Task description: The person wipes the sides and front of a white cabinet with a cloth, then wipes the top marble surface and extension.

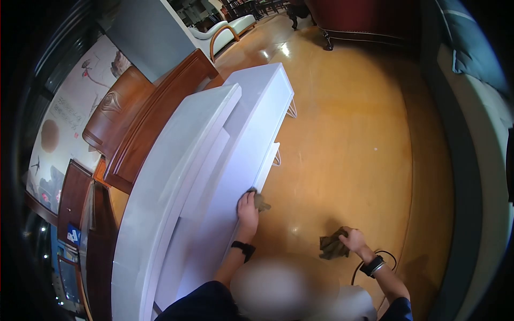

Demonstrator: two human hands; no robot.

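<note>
My left hand [248, 213] presses a brown cloth [261, 203] to the front edge of a long white cabinet [256, 125], its fingers closed around the fabric. Out over the floor to the right, my right hand [352, 239] grips a second, crumpled dark cloth [333, 247] that hangs from the fingers. The cabinet stands on thin white wire legs [292, 109]. A pale slab-like top [176, 142] runs along its left side. Dark bands sit on both wrists.
Glossy tan floor [348, 128] stretches ahead. On the right is a sofa [476, 107] with a blue cushion [476, 45]. A dark red sofa [364, 21] stands ahead, wooden headboards [144, 115] at left. A black cable loop [395, 259] lies near my right wrist.
</note>
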